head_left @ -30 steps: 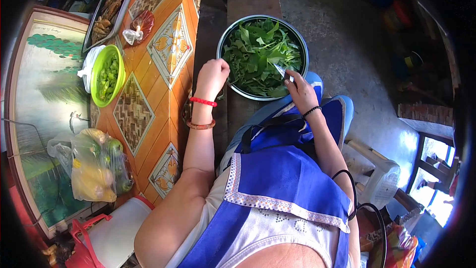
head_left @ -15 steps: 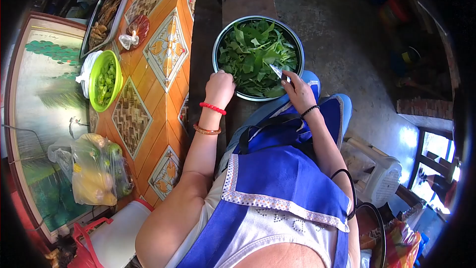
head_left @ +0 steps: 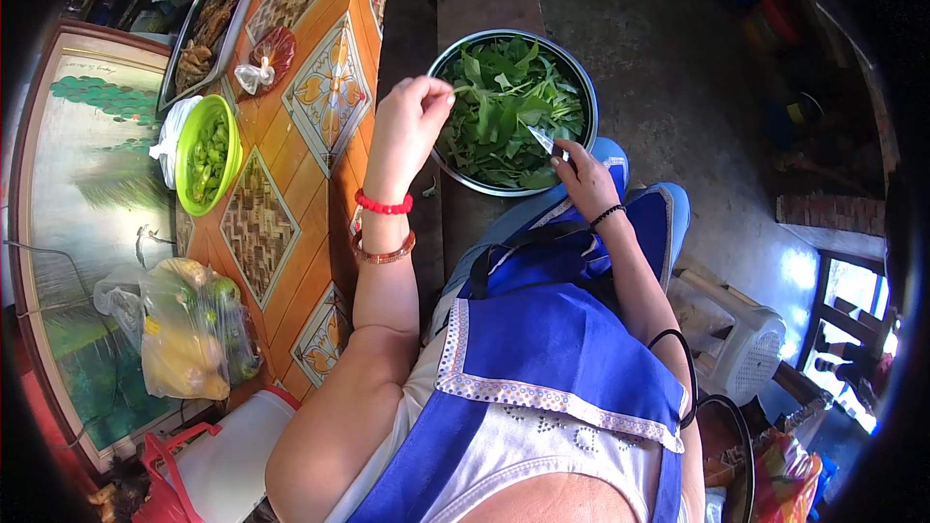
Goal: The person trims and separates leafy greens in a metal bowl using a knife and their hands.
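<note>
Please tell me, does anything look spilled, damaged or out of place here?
Nothing stands out: the leaves lie inside the basin, the vegetables sit inside the green bowl, and no spill shows on the table.

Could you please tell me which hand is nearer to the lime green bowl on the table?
Left. The left hand is to the right of the green bowl, apart from it; the right hand, holding a knife, is farther away on the same side.
</note>
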The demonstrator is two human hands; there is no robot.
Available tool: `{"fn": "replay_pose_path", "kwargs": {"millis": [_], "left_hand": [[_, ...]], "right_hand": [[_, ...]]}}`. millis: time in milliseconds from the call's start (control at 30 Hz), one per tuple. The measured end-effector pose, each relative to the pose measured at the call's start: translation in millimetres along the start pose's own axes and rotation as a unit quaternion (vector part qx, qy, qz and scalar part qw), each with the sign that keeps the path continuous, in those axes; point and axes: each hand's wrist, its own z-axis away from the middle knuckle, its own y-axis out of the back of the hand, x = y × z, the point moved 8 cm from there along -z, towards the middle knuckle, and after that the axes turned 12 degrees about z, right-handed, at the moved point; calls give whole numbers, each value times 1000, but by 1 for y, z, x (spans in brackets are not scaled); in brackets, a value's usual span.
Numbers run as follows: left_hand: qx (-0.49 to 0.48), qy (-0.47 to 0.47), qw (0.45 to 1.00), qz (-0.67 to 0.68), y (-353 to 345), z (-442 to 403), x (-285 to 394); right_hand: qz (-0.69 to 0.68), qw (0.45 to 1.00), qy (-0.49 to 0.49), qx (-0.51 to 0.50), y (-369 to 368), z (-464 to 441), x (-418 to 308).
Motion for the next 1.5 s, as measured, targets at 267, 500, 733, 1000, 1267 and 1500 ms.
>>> {"fn": "replay_pose_path", "kwargs": {"millis": [267, 500, 733, 1000, 1267, 1500], "left_hand": [[67, -109, 981, -148, -27, 4, 2], [-147, -3, 981, -126, -107, 49, -68], [-132, -6, 971, -200, -115, 50, -80], [-153, -11, 979, -136, -117, 59, -67], [-118, 116, 977, 138, -83, 39, -35], [-37, 240, 797, 554, -97, 40, -63]], "right_hand": [[1, 1000, -4, 3, 1, 1, 4], [-1, 1000, 5, -4, -6, 0, 0], [-1, 1000, 11, 8, -1, 2, 0], [4, 1000, 1, -13, -2, 2, -5], [-45, 999, -30, -1, 4, 1, -3], [-185, 980, -78, -16, 7, 2, -7]]}}
